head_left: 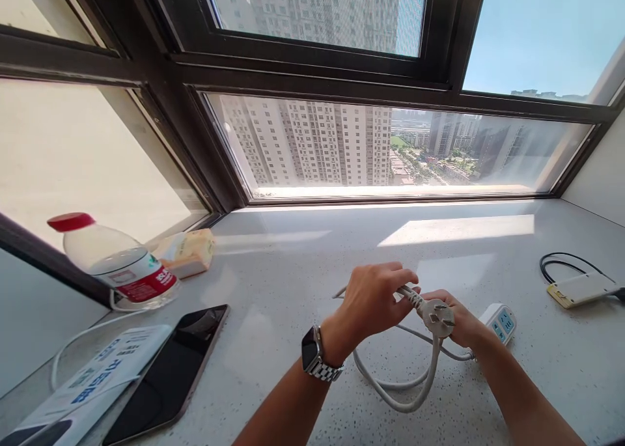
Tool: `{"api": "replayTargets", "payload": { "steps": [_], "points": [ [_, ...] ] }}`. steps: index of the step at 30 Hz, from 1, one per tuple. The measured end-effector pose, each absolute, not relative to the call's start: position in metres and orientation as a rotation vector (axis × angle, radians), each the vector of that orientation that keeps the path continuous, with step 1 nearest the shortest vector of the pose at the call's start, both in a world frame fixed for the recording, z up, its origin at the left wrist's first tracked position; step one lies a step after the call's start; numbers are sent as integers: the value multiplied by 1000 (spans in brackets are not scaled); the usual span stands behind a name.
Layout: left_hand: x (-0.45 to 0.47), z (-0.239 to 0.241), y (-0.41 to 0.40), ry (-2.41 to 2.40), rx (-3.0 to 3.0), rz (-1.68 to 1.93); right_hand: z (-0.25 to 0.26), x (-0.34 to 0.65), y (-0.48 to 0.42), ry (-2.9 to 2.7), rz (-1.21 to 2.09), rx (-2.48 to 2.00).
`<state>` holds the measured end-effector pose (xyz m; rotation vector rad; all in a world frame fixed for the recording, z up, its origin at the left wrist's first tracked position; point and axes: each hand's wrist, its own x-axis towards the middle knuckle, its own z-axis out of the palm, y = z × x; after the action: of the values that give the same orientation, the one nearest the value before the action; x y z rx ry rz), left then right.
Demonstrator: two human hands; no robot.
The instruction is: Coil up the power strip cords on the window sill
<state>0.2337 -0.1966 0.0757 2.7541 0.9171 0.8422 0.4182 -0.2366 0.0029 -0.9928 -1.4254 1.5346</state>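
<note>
My left hand (378, 299), with a watch (311, 351) on the wrist, is closed around the white power cord just behind its plug. The three-pin plug (438, 317) has its prongs turned toward me. Right behind the plug is my right hand (461, 322), its fingers bent against the cord and partly hidden. The power cord (407, 404) hangs in a loose loop below both hands, over the speckled counter. It runs to a small white power strip (500, 322) with blue socket faces, which lies beside my right wrist.
On the left stand a red-capped bottle (131, 270) and a tissue pack (188, 254). A dark tablet (170, 374) lies near a printed white box (92, 387). A pale flat device (581, 290) with a black cable rests at right. The window frame (390, 202) borders the counter's back.
</note>
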Motion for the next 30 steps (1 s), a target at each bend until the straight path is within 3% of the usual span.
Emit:
{"api": "replayTargets", "payload": {
  "steps": [8,19,25,30],
  "points": [
    [238,70,-197,647,2879,599,3,421,-239,-1278,1631,-1004],
    [236,65,-185,726,2888,615,2,420,-238,-1156,1667,-910],
    [210,67,-159,985,2733,1017,-2,404,-238,-955,1788,-726],
    [175,73,-139,1310,2484,1443,-3,394,-242,-1158,1678,-857]
  ]
}}
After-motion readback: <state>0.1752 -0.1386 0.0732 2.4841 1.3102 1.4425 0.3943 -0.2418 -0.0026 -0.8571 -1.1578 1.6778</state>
